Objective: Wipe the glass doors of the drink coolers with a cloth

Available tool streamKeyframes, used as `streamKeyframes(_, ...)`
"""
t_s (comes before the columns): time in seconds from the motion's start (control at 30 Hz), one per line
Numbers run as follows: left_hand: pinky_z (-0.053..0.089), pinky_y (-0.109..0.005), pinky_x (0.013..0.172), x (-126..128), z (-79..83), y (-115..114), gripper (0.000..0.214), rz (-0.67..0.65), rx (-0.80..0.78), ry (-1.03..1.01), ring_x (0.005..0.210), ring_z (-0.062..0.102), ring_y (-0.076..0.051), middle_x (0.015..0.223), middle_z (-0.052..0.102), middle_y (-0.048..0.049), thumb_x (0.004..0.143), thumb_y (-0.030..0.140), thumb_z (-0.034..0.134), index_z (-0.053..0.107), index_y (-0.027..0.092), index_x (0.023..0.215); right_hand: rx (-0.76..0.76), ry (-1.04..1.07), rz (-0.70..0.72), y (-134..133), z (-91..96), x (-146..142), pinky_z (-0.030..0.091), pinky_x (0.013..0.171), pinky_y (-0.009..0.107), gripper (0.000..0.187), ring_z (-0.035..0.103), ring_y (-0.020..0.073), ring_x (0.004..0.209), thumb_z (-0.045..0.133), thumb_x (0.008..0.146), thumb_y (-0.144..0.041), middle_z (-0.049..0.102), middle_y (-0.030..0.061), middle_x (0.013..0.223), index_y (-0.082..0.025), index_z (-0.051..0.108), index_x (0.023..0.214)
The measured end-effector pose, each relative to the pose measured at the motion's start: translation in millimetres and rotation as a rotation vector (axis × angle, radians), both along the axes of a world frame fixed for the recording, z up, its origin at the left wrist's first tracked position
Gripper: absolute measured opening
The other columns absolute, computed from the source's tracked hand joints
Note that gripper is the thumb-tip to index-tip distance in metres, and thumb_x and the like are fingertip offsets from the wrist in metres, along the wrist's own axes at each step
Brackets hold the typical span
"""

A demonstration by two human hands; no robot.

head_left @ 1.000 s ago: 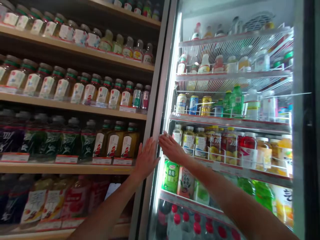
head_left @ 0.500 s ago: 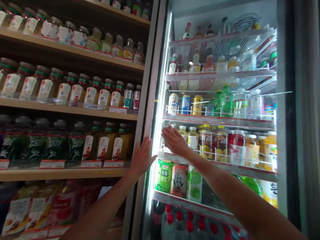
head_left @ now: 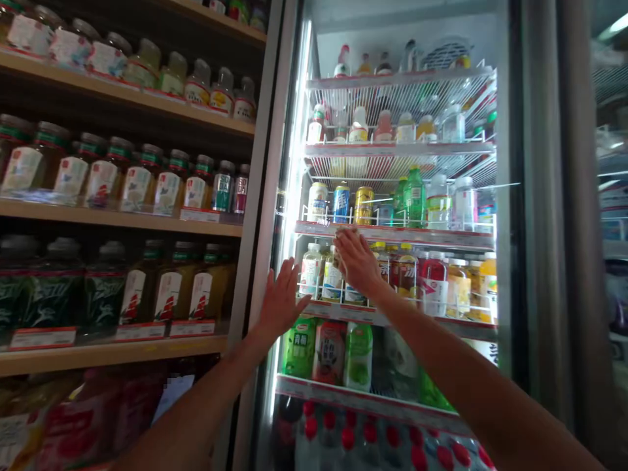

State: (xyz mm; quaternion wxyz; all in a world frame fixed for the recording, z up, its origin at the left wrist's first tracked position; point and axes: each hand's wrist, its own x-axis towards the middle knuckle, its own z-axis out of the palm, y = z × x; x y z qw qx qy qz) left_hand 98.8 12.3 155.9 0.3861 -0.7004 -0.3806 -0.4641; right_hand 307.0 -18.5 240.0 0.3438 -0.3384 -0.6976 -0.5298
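Observation:
A lit drinks fridge (head_left: 510, 196) stands in front of me, its glass door shut. My left hand (head_left: 280, 302) is open, fingers spread, flat near the left edge of the glass. My right hand (head_left: 358, 261) is open too, palm against the glass, in front of the bottles (head_left: 314, 268) on the third shelf (head_left: 392, 315). Cans (head_left: 341, 201) stand on the wire shelf above it. Green and red cartons (head_left: 328, 350) fill the shelf below my hands. Neither hand holds anything.
To the left, wooden shelves (head_left: 122, 219) carry rows of glass bottles with white labels (head_left: 140, 186) and dark bottles (head_left: 53, 288). Red-capped bottles (head_left: 353, 438) fill the fridge's bottom shelf. A dark fridge frame (head_left: 544, 229) rises on the right.
My right hand has slid right and slightly up across the glass. My left hand has kept to the door's left edge. The view has turned to the right.

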Motion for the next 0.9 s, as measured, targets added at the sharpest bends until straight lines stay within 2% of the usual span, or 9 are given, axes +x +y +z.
streamKeyframes(0.07, 0.013, -0.048, 0.112, 10, 1.8, 0, 0.071, -0.013, 0.008, -0.014, 0.139, 0.019, -0.025, 0.149, 0.024, -0.0154, 0.089, 0.045, 0.039, 0.009, 0.013, 0.145, 0.014, 0.036, -0.016, -4, -1.2, 9, 0.025, 0.112, 0.046, 0.043, 0.029, 0.0236, 0.135, 0.041, 0.088, -0.021, 0.044, 0.012, 0.139, -0.012, 0.046, 0.13)
streamKeyframes(0.2, 0.015, -0.048, 0.112, 26, 2.3, -1, 0.07, -0.029, 0.01, -0.011, 0.139, 0.019, -0.024, 0.148, 0.025, -0.0153, 0.09, 0.047, 0.036, 0.009, 0.013, 0.145, -0.016, -0.158, 0.032, -12, -41.2, 24, 0.027, 0.111, 0.045, 0.045, 0.025, 0.0224, 0.137, 0.044, 0.086, -0.019, 0.046, 0.01, 0.138, -0.012, 0.046, 0.131)
streamKeyframes(0.27, 0.015, -0.048, 0.112, 34, 2.8, -2, 0.071, -0.039, 0.027, -0.005, 0.139, 0.019, -0.025, 0.148, 0.026, -0.016, 0.09, 0.048, 0.035, 0.008, 0.012, 0.144, -0.022, -0.221, 0.041, -16, -49.7, 33, 0.028, 0.111, 0.044, 0.044, 0.027, 0.0212, 0.136, 0.044, 0.087, -0.019, 0.048, 0.0081, 0.137, -0.015, 0.046, 0.131)
streamKeyframes(0.47, 0.012, -0.047, 0.113, 60, 4.8, -3, 0.072, -0.086, 0.068, -0.017, 0.139, 0.017, -0.024, 0.149, 0.024, -0.0158, 0.09, 0.048, 0.036, 0.005, 0.013, 0.145, 0.056, 0.077, -0.064, -24, -12.9, 60, 0.025, 0.112, 0.045, 0.047, 0.024, 0.0223, 0.137, 0.04, 0.088, -0.019, 0.041, 0.0094, 0.141, -0.015, 0.041, 0.134)
streamKeyframes(0.53, 0.011, -0.046, 0.113, 69, 2.7, -4, 0.071, -0.101, 0.066, -0.018, 0.139, 0.017, -0.024, 0.148, 0.024, -0.0157, 0.09, 0.046, 0.037, 0.007, 0.012, 0.145, 0.06, 0.052, -0.064, -28, -21.5, 67, 0.025, 0.113, 0.045, 0.047, 0.023, 0.0219, 0.138, 0.041, 0.088, -0.019, 0.042, 0.0095, 0.141, -0.014, 0.042, 0.134)
streamKeyframes(0.67, 0.011, -0.046, 0.113, 82, -3.9, -4, 0.068, -0.135, 0.085, -0.019, 0.139, 0.018, -0.025, 0.148, 0.025, -0.0164, 0.09, 0.042, 0.039, 0.012, 0.011, 0.144, 0.019, -0.124, -0.03, -36, -52.9, 85, 0.026, 0.112, 0.045, 0.048, 0.023, 0.0206, 0.138, 0.044, 0.087, -0.021, 0.047, 0.0086, 0.137, -0.016, 0.041, 0.135)
streamKeyframes(0.73, 0.011, -0.047, 0.113, 86, -6.1, -2, 0.067, -0.149, 0.106, -0.03, 0.139, 0.016, -0.025, 0.147, 0.026, -0.0168, 0.09, 0.042, 0.038, 0.014, 0.01, 0.144, 0.03, -0.109, -0.032, -39, -49.7, 96, 0.026, 0.112, 0.045, 0.05, 0.024, 0.0208, 0.138, 0.044, 0.086, -0.02, 0.047, 0.0087, 0.137, -0.016, 0.04, 0.136)
streamKeyframes(0.83, 0.011, -0.046, 0.113, 90, -7.4, 0, 0.068, -0.164, 0.133, -0.061, 0.14, 0.014, -0.024, 0.147, 0.026, -0.0168, 0.09, 0.044, 0.037, 0.013, 0.011, 0.144, 0.11, 0.062, -0.065, -41, -28.6, 110, 0.026, 0.112, 0.047, 0.053, 0.025, 0.0225, 0.137, 0.042, 0.085, -0.016, 0.043, 0.0101, 0.14, -0.015, 0.036, 0.138)
streamKeyframes(0.9, 0.011, -0.045, 0.113, 91, -7.6, 1, 0.068, -0.18, 0.144, -0.071, 0.14, 0.014, -0.024, 0.147, 0.026, -0.0166, 0.09, 0.044, 0.037, 0.012, 0.011, 0.145, 0.141, 0.123, -0.076, -43, -24.9, 113, 0.027, 0.111, 0.047, 0.054, 0.025, 0.0228, 0.137, 0.041, 0.085, -0.015, 0.042, 0.0103, 0.141, -0.015, 0.035, 0.139)
